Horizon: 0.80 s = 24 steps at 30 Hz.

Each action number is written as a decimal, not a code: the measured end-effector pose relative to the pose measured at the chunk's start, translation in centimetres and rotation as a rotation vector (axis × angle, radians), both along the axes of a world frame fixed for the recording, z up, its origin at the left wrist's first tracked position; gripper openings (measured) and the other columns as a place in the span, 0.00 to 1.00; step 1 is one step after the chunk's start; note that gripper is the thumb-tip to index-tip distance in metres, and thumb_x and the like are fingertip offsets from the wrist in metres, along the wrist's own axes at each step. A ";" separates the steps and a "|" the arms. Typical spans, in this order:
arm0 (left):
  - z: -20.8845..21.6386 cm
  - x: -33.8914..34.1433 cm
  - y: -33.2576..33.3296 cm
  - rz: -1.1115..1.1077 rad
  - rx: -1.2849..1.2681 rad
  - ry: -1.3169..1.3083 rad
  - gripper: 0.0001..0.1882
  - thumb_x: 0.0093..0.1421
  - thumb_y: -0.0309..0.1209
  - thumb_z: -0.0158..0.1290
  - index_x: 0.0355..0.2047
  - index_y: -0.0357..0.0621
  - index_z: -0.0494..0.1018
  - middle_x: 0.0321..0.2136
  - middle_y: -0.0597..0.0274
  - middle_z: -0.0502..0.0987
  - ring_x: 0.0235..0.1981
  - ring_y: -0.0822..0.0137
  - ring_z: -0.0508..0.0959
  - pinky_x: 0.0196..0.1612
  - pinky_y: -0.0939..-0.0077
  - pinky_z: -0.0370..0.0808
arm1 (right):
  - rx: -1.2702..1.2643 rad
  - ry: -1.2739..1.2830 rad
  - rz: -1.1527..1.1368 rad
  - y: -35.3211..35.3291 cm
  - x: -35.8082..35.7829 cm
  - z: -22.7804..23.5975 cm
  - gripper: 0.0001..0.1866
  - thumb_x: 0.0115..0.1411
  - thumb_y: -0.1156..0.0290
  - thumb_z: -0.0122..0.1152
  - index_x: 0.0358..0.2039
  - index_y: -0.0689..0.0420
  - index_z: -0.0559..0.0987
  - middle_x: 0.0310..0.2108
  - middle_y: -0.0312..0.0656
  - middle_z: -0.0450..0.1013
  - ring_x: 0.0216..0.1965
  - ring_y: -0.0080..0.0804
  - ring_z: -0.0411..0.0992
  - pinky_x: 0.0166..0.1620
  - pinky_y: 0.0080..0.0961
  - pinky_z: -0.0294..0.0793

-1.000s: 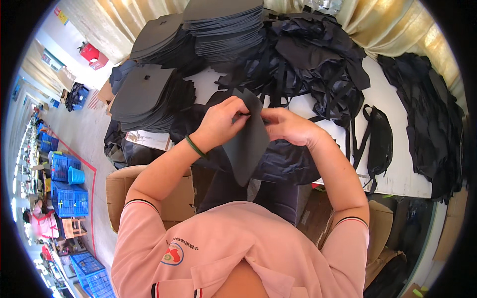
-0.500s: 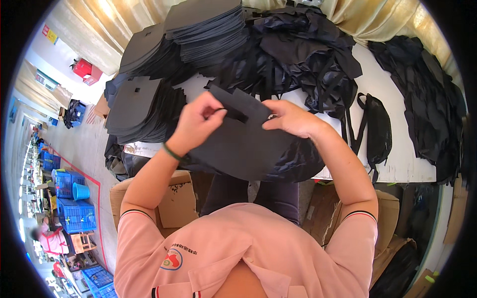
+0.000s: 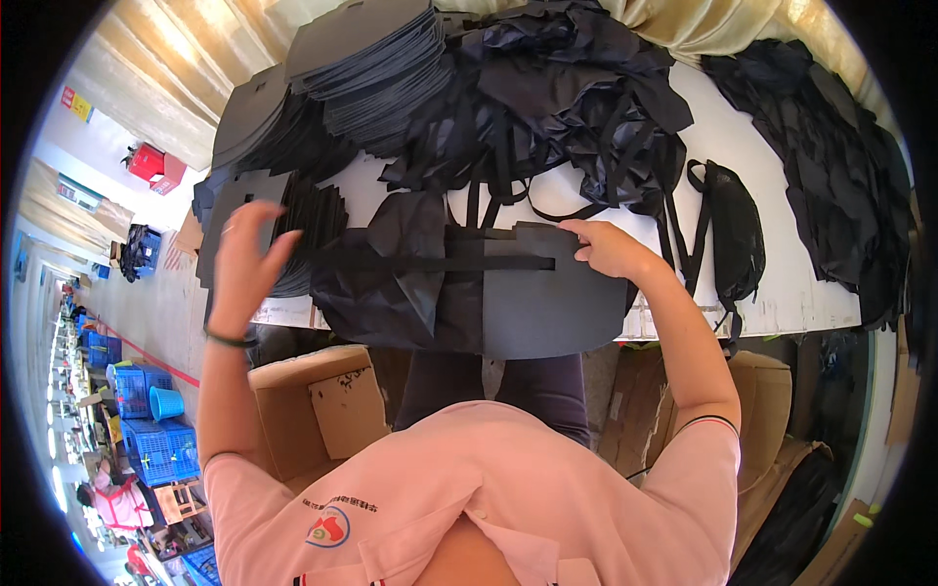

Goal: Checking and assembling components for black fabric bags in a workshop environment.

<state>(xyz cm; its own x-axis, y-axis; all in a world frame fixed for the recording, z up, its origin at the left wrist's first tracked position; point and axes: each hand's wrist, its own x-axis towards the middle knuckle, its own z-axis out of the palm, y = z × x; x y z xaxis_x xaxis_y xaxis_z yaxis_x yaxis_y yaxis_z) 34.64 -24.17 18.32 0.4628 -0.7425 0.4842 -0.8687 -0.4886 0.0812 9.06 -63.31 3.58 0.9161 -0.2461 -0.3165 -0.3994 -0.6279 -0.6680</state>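
A dark grey board [image 3: 552, 313] with rounded lower corners lies on black fabric [image 3: 386, 293] at the table's front edge. From the slot near its top, a black strap [image 3: 420, 263] stretches out to the left. At the board's upper right corner, my right hand [image 3: 611, 250] pinches the edge between thumb and fingers. My left hand [image 3: 249, 259] is raised beside the front stack of grey boards [image 3: 234, 210], thumb and fingers apart, slightly blurred. Between it and the strap's left end, no contact can be made out.
Taller stacks of grey boards [image 3: 362, 49] stand at the back left. Black fabric pieces with straps [image 3: 586, 78] are heaped behind. A black mesh pouch [image 3: 735, 234] and more black fabric [image 3: 821, 176] lie to the right. Below the table is an open cardboard box [image 3: 332, 400].
My left hand has moved away to the left from the slot, and the strap now lies stretched out. The board has been lowered and turned flat, with my right hand still at its corner.
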 end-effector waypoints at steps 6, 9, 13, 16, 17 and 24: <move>-7.5 -3.7 -17.6 -0.762 0.351 0.731 0.30 0.57 0.42 0.63 0.54 0.39 0.68 0.49 0.49 0.74 0.49 0.56 0.75 0.53 0.67 0.70 | -0.115 -0.036 0.035 4.1 0.0 5.3 0.33 0.52 0.75 0.66 0.60 0.48 0.69 0.46 0.53 0.76 0.48 0.48 0.75 0.50 0.36 0.73; -10.7 -4.1 -22.6 -0.748 0.709 1.265 0.32 0.53 0.33 0.65 0.56 0.37 0.67 0.50 0.55 0.75 0.50 0.64 0.74 0.55 0.71 0.69 | -0.218 -0.093 0.056 5.4 0.0 6.3 0.33 0.51 0.73 0.67 0.58 0.51 0.67 0.44 0.49 0.77 0.46 0.50 0.74 0.47 0.41 0.73; -12.0 -5.1 -24.2 -0.705 0.836 1.383 0.34 0.50 0.22 0.63 0.58 0.37 0.66 0.48 0.58 0.77 0.48 0.66 0.76 0.55 0.72 0.71 | -0.291 -0.126 0.075 5.8 -0.1 6.4 0.32 0.50 0.74 0.67 0.56 0.53 0.66 0.43 0.48 0.77 0.44 0.49 0.76 0.46 0.41 0.72; -12.3 -5.0 -24.1 -0.681 0.757 1.482 0.36 0.48 0.19 0.64 0.59 0.37 0.66 0.48 0.59 0.77 0.47 0.68 0.76 0.55 0.74 0.71 | -0.333 -0.172 0.033 5.8 -0.4 5.6 0.34 0.50 0.74 0.67 0.58 0.49 0.67 0.44 0.46 0.77 0.44 0.50 0.75 0.47 0.42 0.72; -12.4 -5.2 -24.0 -0.680 0.764 1.482 0.36 0.48 0.19 0.64 0.59 0.37 0.66 0.48 0.59 0.77 0.47 0.68 0.76 0.55 0.74 0.71 | -0.327 -0.172 0.029 5.8 -0.4 5.1 0.34 0.50 0.74 0.67 0.58 0.49 0.67 0.44 0.46 0.77 0.44 0.50 0.75 0.47 0.42 0.72; -12.9 -5.9 -23.3 -0.698 0.623 1.658 0.35 0.48 0.15 0.62 0.58 0.40 0.66 0.48 0.65 0.76 0.48 0.72 0.74 0.55 0.74 0.70 | -0.575 -0.153 0.061 6.9 -0.3 3.8 0.34 0.50 0.75 0.66 0.59 0.51 0.66 0.36 0.45 0.76 0.38 0.44 0.76 0.45 0.38 0.70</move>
